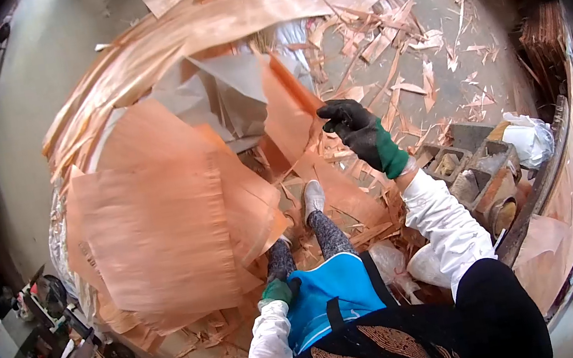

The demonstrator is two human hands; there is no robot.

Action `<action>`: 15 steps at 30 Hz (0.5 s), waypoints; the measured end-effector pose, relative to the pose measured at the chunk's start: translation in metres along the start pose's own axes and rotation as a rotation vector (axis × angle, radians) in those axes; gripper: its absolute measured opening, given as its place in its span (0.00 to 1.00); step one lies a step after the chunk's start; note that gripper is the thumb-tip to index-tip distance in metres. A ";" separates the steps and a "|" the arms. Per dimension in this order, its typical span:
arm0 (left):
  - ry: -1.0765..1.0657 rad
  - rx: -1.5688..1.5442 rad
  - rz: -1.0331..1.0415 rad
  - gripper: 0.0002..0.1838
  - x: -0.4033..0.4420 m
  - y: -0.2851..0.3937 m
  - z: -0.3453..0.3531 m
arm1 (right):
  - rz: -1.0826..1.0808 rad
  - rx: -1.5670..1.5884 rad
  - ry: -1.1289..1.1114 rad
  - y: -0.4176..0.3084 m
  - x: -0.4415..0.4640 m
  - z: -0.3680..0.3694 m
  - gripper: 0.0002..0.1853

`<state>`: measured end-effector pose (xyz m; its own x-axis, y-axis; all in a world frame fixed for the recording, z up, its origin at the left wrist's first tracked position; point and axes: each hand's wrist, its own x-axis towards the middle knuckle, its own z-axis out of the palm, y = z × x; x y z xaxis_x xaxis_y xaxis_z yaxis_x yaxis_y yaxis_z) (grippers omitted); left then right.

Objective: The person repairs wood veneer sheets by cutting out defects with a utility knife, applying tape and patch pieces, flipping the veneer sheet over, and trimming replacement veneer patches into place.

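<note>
My right hand (358,135), in a black glove with a green cuff, is closed at the edge of an orange-brown wood veneer sheet (287,108). That sheet stands tilted up, with grey sheeting (228,84) behind it. My left hand (279,293), in a similar glove, is low by my thigh against a blue apron (336,290); its fingers are mostly hidden. Left of my legs, a wide stack of veneer sheets (158,235) lies just beyond that hand, the top sheet blurred.
Long veneer strips (239,12) form a curved pile at the far side. Broken veneer scraps (427,76) litter the floor. At right are concrete blocks (474,169), a white plastic bag (529,139) and a wooden beam (538,204). Scooters (62,316) stand at left.
</note>
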<state>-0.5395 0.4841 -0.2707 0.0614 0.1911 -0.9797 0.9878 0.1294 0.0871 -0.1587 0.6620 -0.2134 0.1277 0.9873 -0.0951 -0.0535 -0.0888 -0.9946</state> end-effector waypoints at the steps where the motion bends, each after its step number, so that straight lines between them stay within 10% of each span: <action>1: 0.085 -0.050 0.061 0.40 -0.003 0.008 -0.006 | 0.044 -0.005 -0.010 -0.026 -0.002 -0.006 0.22; 8: 0.687 -0.515 0.810 0.42 -0.039 0.133 -0.099 | -0.120 0.059 0.000 -0.142 -0.033 -0.003 0.19; 15: 0.586 -0.996 1.051 0.39 -0.049 0.189 -0.170 | -0.267 0.007 0.040 -0.235 -0.067 0.011 0.20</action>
<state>-0.3802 0.6646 -0.1753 0.3410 0.9137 -0.2210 0.0356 0.2224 0.9743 -0.1657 0.6182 0.0272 0.1777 0.9695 0.1689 -0.0195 0.1751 -0.9844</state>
